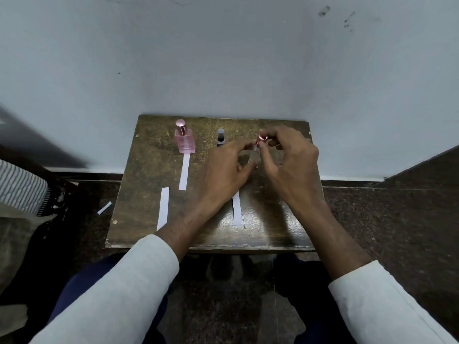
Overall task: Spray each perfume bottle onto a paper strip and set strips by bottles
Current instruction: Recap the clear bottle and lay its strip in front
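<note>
Both hands on clear bottle (253, 158): L hand (224, 167) round body, R hand (289, 157) pinching pink cap (262, 138).

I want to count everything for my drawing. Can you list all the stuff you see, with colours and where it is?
Pink perfume bottle: one, pink cap, back left of table.
Dark bottle: one, grey cap, back middle, partly hidden.
Clear bottle: one, held between both hands.
Pink cap: one, at the right fingertips.
Paper strips: three white on the table, below the pink bottle, front left, front middle; a fourth on the floor, left.
Table: one, brown wood, against the wall.
Left hand: grips the clear bottle.
Right hand: pinches the pink cap.
</note>
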`<control>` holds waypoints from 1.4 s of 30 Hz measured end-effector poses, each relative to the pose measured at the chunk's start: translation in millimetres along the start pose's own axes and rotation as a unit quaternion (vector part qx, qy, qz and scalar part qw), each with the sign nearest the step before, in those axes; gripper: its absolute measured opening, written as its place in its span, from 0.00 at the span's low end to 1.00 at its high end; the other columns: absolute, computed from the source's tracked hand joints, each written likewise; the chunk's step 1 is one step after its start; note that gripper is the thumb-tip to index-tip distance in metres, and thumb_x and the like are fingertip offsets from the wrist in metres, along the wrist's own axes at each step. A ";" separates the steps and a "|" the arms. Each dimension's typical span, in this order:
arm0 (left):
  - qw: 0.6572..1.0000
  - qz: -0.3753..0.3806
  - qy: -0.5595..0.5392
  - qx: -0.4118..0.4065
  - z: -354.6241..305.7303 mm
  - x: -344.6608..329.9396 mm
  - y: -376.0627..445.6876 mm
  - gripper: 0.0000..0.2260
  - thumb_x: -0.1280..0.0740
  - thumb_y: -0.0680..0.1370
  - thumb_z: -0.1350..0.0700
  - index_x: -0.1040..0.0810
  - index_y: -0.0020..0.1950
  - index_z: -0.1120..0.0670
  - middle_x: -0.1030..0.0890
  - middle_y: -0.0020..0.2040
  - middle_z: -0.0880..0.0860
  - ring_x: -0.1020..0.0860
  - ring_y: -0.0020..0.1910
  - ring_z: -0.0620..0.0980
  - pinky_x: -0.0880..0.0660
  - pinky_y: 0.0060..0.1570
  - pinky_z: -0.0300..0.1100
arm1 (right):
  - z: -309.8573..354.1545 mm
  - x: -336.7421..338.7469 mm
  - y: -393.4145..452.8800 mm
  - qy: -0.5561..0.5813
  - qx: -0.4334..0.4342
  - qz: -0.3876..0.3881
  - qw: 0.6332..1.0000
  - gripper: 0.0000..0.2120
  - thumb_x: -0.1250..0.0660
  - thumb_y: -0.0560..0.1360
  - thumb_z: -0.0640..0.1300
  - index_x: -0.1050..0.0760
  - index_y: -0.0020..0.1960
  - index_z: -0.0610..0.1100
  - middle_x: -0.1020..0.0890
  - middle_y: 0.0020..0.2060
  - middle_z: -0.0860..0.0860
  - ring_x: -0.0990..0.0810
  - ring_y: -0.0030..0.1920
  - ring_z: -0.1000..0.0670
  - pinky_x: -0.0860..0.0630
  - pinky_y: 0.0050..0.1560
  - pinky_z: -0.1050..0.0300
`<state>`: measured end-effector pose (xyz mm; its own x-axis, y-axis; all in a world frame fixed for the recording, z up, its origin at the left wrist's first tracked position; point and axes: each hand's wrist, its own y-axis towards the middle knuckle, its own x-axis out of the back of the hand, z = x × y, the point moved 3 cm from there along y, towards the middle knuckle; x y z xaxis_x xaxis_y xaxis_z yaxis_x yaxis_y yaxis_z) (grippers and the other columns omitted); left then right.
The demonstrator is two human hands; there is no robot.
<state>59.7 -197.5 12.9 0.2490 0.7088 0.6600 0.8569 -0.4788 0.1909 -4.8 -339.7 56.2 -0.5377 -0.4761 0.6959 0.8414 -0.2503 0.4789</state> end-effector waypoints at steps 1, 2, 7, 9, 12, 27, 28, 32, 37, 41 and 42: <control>1.000 0.001 -0.002 0.008 0.7 -0.5 1.3 0.18 0.27 0.81 0.49 0.19 0.71 0.46 0.14 0.62 0.44 0.18 0.36 0.39 0.20 0.45 0.39 | -0.8 -0.5 -0.2 0.000 -0.004 0.011 1.000 0.07 0.27 0.78 0.41 0.18 0.56 0.43 0.15 0.49 0.51 0.18 0.49 0.50 0.20 0.53 0.50; 1.000 0.000 -0.001 0.016 1.4 -0.8 2.7 0.16 0.27 0.81 0.48 0.18 0.70 0.46 0.14 0.60 0.43 0.18 0.35 0.39 0.20 0.44 0.40 | -1.2 -1.0 -0.5 0.001 -0.008 0.019 1.000 0.07 0.26 0.78 0.41 0.18 0.56 0.43 0.15 0.49 0.51 0.18 0.49 0.50 0.20 0.52 0.50; 0.999 -0.008 0.013 0.036 3.3 0.4 6.9 0.13 0.26 0.80 0.46 0.16 0.65 0.42 0.12 0.54 0.41 0.18 0.35 0.38 0.19 0.43 0.42 | -0.1 0.3 2.5 0.009 -0.015 0.027 0.999 0.05 0.25 0.78 0.40 0.18 0.53 0.43 0.16 0.46 0.51 0.17 0.46 0.51 0.18 0.50 0.48; 0.999 -0.006 0.019 0.035 3.2 1.1 7.1 0.13 0.26 0.80 0.44 0.16 0.64 0.42 0.13 0.52 0.38 0.19 0.35 0.37 0.20 0.42 0.40 | -2.0 1.1 3.5 0.012 -0.011 0.031 0.999 0.05 0.26 0.78 0.40 0.19 0.52 0.43 0.15 0.46 0.51 0.17 0.46 0.51 0.18 0.49 0.48; 0.999 0.000 0.038 0.022 4.0 4.1 6.7 0.15 0.25 0.80 0.43 0.16 0.66 0.42 0.13 0.54 0.39 0.21 0.34 0.34 0.24 0.40 0.35 | -5.0 1.7 1.9 0.027 -0.024 0.041 0.999 0.12 0.23 0.76 0.42 0.21 0.58 0.44 0.14 0.49 0.52 0.16 0.47 0.54 0.18 0.53 0.53; 0.975 0.066 0.210 -0.013 18.9 36.8 -63.4 0.13 0.30 0.82 0.39 0.16 0.65 0.39 0.19 0.54 0.41 0.18 0.52 0.46 0.24 0.38 0.43 | -25.6 -11.1 -6.3 -0.009 -0.147 0.144 0.978 0.19 0.21 0.76 0.48 0.20 0.65 0.46 0.18 0.48 0.58 0.22 0.44 0.62 0.34 0.44 0.85; 0.975 0.069 0.210 -0.018 20.0 35.4 -64.2 0.14 0.30 0.82 0.39 0.16 0.66 0.39 0.20 0.53 0.41 0.18 0.51 0.46 0.23 0.38 0.43 | -25.7 -12.8 -6.6 -0.008 -0.147 0.139 0.979 0.19 0.21 0.76 0.47 0.19 0.64 0.46 0.19 0.47 0.58 0.22 0.43 0.64 0.33 0.43 0.85; 0.972 0.080 0.219 -0.025 23.8 32.4 -64.8 0.19 0.32 0.81 0.35 0.19 0.70 0.39 0.21 0.53 0.42 0.18 0.51 0.46 0.20 0.40 0.45 | -24.8 -19.3 -8.0 0.007 -0.149 0.134 0.980 0.18 0.22 0.76 0.47 0.19 0.64 0.47 0.18 0.46 0.57 0.18 0.45 0.59 0.30 0.46 0.78; 0.961 0.107 0.254 -0.030 25.1 28.2 -62.1 0.25 0.33 0.78 0.30 0.24 0.74 0.36 0.24 0.55 0.42 0.19 0.54 0.47 0.18 0.42 0.48 | -25.7 -18.7 -7.3 -0.004 -0.140 0.145 0.980 0.15 0.23 0.78 0.49 0.20 0.62 0.46 0.18 0.45 0.56 0.24 0.41 0.66 0.33 0.42 0.80; 0.959 0.108 0.261 -0.032 22.6 24.3 -55.5 0.25 0.33 0.79 0.31 0.24 0.74 0.35 0.23 0.56 0.42 0.19 0.55 0.47 0.20 0.42 0.46 | -26.8 -8.0 -5.4 0.005 -0.140 0.119 0.983 0.16 0.24 0.79 0.48 0.21 0.64 0.46 0.18 0.46 0.56 0.24 0.40 0.66 0.33 0.44 0.81; 0.959 0.107 0.262 -0.033 21.2 22.6 -53.8 0.25 0.33 0.79 0.31 0.24 0.74 0.35 0.23 0.56 0.42 0.18 0.55 0.47 0.20 0.42 0.46 | -27.4 -6.6 -4.7 0.009 -0.139 0.113 0.984 0.17 0.25 0.79 0.49 0.21 0.64 0.46 0.17 0.47 0.55 0.23 0.41 0.63 0.31 0.45 0.79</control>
<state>28.8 -144.7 2.2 0.1403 0.2417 0.9602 0.7773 -0.6275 0.0444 -3.7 -358.5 34.6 -0.3364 -0.5595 0.7575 0.9229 -0.3558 0.1471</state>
